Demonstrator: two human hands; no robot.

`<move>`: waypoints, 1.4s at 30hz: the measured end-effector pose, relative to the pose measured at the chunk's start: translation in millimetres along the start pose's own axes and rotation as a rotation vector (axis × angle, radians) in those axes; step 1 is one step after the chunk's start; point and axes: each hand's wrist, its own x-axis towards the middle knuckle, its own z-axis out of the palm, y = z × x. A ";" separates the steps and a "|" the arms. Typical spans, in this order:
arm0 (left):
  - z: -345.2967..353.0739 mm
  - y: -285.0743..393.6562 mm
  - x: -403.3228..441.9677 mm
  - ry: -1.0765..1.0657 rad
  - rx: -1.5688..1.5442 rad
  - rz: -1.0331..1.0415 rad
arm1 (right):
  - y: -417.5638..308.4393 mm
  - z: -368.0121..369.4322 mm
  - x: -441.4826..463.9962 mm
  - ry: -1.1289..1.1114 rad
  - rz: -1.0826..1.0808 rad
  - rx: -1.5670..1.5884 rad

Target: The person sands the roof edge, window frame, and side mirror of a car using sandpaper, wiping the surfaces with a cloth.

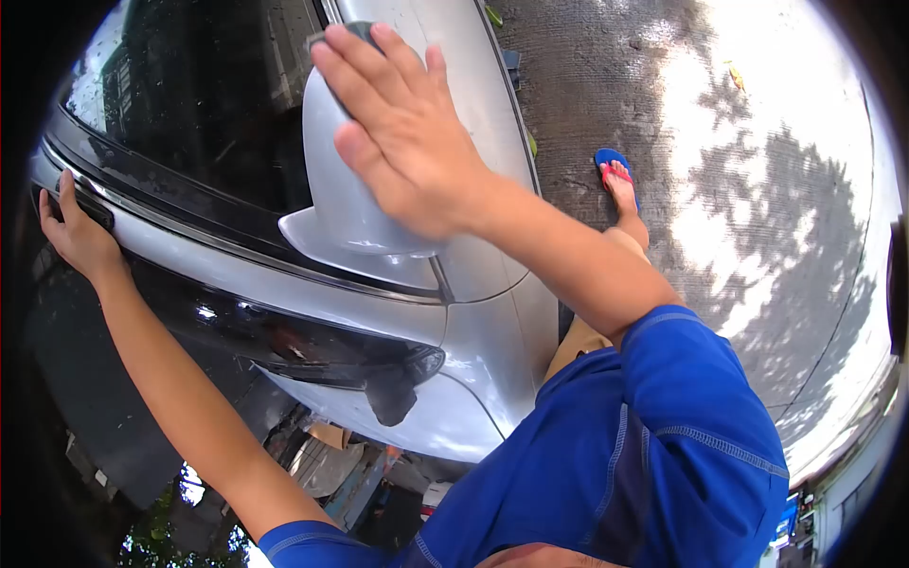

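Note:
My right hand (412,156) lies flat over the silver-grey side mirror (331,180) of a car, palm down with the fingers apart. A dark grey-green patch (355,31) shows by its fingertips; whether this is a cloth or part of the mirror I cannot tell. At the far left, my left hand (83,237) rests against the car door at a black door handle (98,210). Its fingers are stretched out and apart, with their undersides hidden.
Dark window glass (208,114) with water spots is left of the mirror. Glossy black paneling (275,331) below reflects the surroundings. My foot in a blue and red flip-flop (611,163) stands on concrete ground (757,237), patched with sun and shade.

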 end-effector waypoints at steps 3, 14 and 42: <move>1.9 -1.3 10.0 0.065 -0.041 0.001 | 20.3 15.3 -26.7 -0.063 -0.274 -0.088; 0.2 0.4 3.7 0.043 -0.016 0.061 | 16.4 -3.9 -30.0 -0.306 -0.285 -0.048; 110.0 209.3 -168.9 -1.075 0.599 0.856 | 88.3 -98.2 49.9 -0.001 0.693 1.043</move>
